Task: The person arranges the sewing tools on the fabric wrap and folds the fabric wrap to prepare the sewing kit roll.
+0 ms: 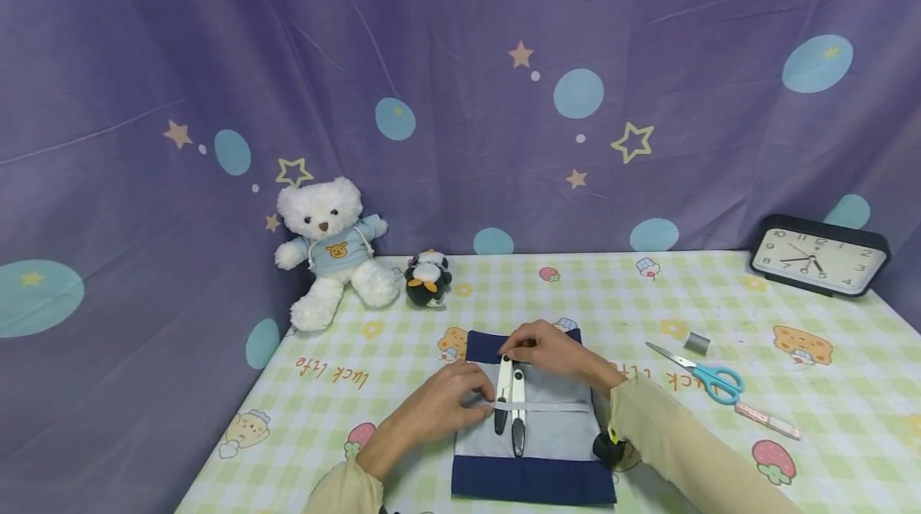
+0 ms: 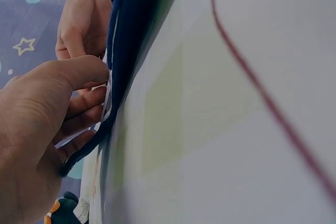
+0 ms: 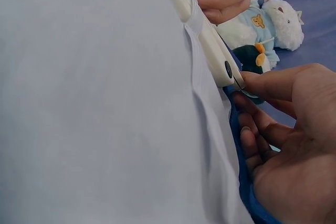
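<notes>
The left forearm rises from the bottom edge, angled up and to the right, its hand (image 1: 449, 398) low at the left side of a navy-and-grey cloth (image 1: 536, 482). There the left grip is narrow, thumb and forefinger pinching a white strap (image 1: 554, 407). The right forearm reaches in from the lower right, slanting up and to the left, with the right hand (image 1: 545, 348) bent over the cloth's upper half. The right grip holds the top end of the left-hand white-and-black tool (image 1: 503, 382) between thumb and fingers.

Counted out, there are 2 such tools on the cloth, lying side by side with their black ends toward the person; the second tool (image 1: 518, 410) sits just to the right. The 1 strap runs across them. On the checked counter (image 1: 489, 298) to the right lie 1 pair of blue scissors (image 1: 712, 380), 1 grey cylinder (image 1: 697, 343) and 1 pink-and-white strip (image 1: 767, 420). Behind are 1 clock (image 1: 820, 257) and 2 plush toys: 1 bear (image 1: 338, 250), 1 penguin (image 1: 428, 280).
</notes>
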Demonstrator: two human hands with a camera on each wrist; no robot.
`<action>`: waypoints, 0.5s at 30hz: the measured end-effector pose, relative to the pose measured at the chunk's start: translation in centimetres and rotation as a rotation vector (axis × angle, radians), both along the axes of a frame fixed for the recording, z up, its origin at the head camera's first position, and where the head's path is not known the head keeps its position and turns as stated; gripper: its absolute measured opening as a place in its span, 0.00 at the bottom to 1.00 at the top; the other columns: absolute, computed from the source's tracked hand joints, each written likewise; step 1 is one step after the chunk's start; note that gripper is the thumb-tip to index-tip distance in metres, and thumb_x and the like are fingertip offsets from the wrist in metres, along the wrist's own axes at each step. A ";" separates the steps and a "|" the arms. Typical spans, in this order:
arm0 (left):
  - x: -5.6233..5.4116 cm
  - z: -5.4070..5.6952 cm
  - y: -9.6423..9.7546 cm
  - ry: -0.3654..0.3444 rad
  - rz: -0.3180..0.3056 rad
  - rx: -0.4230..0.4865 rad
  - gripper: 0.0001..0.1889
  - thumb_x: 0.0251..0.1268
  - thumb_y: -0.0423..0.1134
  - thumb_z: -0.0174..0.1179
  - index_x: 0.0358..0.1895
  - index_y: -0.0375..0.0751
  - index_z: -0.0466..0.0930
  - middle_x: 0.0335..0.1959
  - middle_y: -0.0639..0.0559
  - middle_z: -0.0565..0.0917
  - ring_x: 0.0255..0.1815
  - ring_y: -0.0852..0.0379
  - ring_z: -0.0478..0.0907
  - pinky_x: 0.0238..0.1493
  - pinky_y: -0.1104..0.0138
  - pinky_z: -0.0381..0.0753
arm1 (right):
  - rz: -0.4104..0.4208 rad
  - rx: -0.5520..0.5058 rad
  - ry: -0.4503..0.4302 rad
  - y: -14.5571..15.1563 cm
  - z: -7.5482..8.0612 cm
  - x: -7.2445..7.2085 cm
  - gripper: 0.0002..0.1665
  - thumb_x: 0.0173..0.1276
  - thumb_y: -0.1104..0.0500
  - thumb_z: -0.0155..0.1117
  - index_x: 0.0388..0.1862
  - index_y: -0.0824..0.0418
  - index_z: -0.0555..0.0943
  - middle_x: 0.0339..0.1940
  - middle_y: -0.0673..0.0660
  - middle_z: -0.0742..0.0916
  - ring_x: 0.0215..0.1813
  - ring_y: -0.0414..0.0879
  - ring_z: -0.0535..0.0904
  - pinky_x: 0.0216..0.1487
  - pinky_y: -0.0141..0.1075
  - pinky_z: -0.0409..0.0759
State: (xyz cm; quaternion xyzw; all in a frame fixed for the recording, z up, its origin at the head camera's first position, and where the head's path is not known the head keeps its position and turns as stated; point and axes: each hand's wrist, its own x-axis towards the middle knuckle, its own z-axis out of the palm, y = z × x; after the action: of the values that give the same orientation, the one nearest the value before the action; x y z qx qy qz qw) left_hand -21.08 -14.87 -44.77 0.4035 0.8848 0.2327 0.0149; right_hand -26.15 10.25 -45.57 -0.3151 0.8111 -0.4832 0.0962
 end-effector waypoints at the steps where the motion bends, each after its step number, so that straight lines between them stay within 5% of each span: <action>1: 0.0 0.0 0.0 -0.001 0.001 0.000 0.03 0.67 0.38 0.71 0.40 0.51 0.87 0.40 0.65 0.82 0.44 0.66 0.76 0.50 0.66 0.76 | -0.002 0.004 -0.004 0.0 0.0 0.0 0.12 0.79 0.65 0.59 0.50 0.64 0.89 0.49 0.56 0.86 0.37 0.43 0.75 0.36 0.34 0.73; 15: 0.0 0.1 0.0 -0.011 0.000 0.006 0.04 0.66 0.38 0.71 0.40 0.51 0.87 0.39 0.65 0.82 0.43 0.66 0.75 0.49 0.67 0.76 | -0.059 0.013 0.044 -0.7 0.0 0.2 0.06 0.76 0.66 0.63 0.42 0.64 0.86 0.38 0.51 0.87 0.36 0.42 0.81 0.39 0.35 0.80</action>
State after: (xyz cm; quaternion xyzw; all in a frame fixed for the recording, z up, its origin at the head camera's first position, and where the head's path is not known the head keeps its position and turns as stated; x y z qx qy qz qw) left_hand -21.08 -14.85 -44.68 0.4023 0.8839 0.2377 0.0184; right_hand -25.91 9.58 -45.60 -0.3012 0.8250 -0.4736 0.0658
